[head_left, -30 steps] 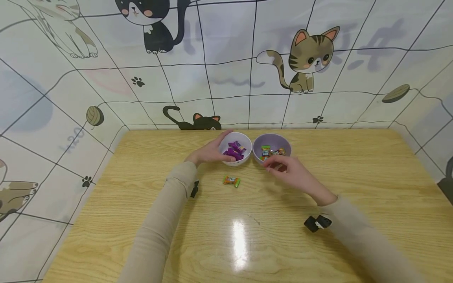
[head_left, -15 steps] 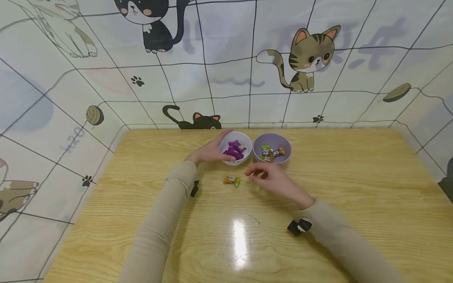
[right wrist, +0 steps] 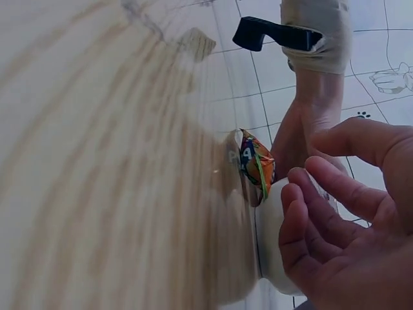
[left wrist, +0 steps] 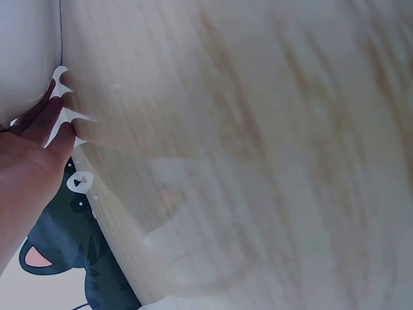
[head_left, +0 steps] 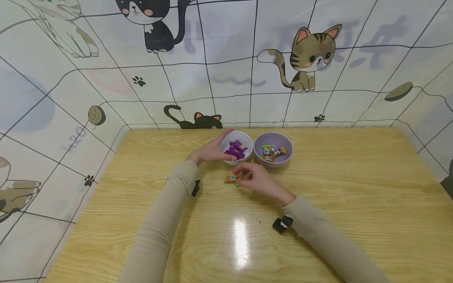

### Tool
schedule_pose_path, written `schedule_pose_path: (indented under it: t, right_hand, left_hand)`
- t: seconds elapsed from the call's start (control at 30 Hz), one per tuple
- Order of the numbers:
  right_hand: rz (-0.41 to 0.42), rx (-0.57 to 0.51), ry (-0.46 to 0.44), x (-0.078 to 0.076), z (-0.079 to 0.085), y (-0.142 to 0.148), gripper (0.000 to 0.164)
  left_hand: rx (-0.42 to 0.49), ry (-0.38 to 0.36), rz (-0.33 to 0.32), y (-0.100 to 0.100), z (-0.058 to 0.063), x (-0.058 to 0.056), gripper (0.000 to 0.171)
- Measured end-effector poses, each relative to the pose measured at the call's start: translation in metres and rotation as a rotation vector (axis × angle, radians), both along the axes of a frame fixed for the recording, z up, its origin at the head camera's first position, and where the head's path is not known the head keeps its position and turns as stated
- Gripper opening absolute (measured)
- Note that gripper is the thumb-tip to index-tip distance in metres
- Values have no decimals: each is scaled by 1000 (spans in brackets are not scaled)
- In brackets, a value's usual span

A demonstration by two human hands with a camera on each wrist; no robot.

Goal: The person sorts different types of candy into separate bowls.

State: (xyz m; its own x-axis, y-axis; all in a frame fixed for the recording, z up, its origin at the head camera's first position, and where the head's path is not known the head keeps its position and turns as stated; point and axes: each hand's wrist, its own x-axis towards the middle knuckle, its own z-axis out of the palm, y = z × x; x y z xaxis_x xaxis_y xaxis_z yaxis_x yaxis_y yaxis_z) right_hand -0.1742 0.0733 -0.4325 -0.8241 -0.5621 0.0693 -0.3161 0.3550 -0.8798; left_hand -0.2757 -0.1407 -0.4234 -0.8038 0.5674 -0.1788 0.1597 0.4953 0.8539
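In the head view my left hand [head_left: 211,152] grips the white bowl [head_left: 244,160], thumb at the front rim and fingers at the far side. Several purple-wrapped candies [head_left: 236,151] lie inside it. The left wrist view shows those fingers against the bowl's outer wall [left wrist: 26,61]. My right hand [head_left: 260,180], fingers loosely curved and holding nothing, hovers at an orange-and-green wrapped candy [head_left: 230,179] on the table, overlapping its right end. From the right wrist, a gap shows between the candy [right wrist: 257,165] and my fingers [right wrist: 293,226].
Beside the white bowl stands a purple bowl [head_left: 277,165] with several orange-and-green candies [head_left: 267,151]. Both are near the back of the wooden table [head_left: 336,169], before a cat-printed wall sheet [head_left: 230,82]. Small black devices [head_left: 282,224] sit at both wrists.
My right hand has moved left from over the purple bowl's front rim to the loose candy on the table. The left hand stays on the white bowl.
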Motion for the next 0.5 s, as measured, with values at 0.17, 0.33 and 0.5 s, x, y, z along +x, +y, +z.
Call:
schedule_pose_path:
  t: [0.17,0.33,0.5]
  right_hand:
    - [46,37,25,-5,-4,-6,31]
    - [66,113,52,-8,-7,-13,35]
    - [65,181,72,-11,-9,-17,29]
  left_hand:
    - [-23,38,8,0,-3,-1,104]
    - [-23,55,2,0,-4,-1,105]
    - [-49,69,4,0,-4,0,105]
